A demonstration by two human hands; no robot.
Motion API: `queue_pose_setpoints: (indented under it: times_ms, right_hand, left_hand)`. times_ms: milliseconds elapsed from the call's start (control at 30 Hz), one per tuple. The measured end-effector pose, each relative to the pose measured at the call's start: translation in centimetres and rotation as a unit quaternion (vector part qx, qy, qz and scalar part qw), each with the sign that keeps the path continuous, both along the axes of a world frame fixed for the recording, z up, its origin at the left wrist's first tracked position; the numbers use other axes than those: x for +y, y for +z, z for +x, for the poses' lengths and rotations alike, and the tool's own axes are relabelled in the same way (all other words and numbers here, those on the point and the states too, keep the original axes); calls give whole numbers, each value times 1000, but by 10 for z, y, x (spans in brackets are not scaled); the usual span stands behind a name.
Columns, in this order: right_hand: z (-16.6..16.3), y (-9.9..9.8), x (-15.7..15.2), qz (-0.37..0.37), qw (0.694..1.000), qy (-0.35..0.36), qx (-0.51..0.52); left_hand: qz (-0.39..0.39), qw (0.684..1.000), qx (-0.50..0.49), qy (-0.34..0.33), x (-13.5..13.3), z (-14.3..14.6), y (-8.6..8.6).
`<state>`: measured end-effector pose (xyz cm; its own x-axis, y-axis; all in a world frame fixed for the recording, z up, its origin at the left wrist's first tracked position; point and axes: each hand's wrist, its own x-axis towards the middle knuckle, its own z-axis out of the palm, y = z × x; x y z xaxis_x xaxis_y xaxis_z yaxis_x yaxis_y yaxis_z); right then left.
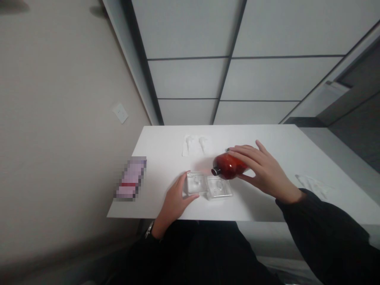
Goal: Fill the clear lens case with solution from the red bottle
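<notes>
Under right grip (261, 170), red bottle (228, 166)

The white table (267, 206) lies bare along its near edge to the right of the clear trays (209, 186) and across its far right part, so a hand can pass there freely, with only a crumpled clear wrapper (311, 183) near the right edge. The middle is crowded: the right hand (261, 170) holds a tilted red bottle (228, 166) just over the trays, and the left hand (175, 200) touches their left side. Behind them lies a flat plastic packet (196, 144), while a blurred box (130, 178) blocks the left end.
</notes>
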<state>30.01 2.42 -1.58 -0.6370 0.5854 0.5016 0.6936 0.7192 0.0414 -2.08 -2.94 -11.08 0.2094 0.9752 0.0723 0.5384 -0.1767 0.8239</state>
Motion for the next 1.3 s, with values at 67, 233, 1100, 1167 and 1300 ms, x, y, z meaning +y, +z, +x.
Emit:
queue_pose_setpoints:
  times_ms: [67, 233, 1100, 1167, 1300]
  right_hand:
    - [9, -2, -9, 3, 1000, -15, 0]
    - [24, -6, -24, 13, 999, -29, -21]
    - [15, 20, -35, 87, 984, 10, -154]
    - [15, 21, -35, 84, 984, 10, -157]
    - [16, 21, -35, 56, 987, 3, -153]
  left_hand:
    - [-2, 1000, 4, 1, -2, -1, 0]
    - [-6, 1000, 16, 4, -4, -4, 1]
    - [1, 999, 29, -13, -5, -6, 2]
    - [2, 1000, 28, -15, -4, -6, 1]
    - [2, 999, 25, -20, -5, -6, 2]
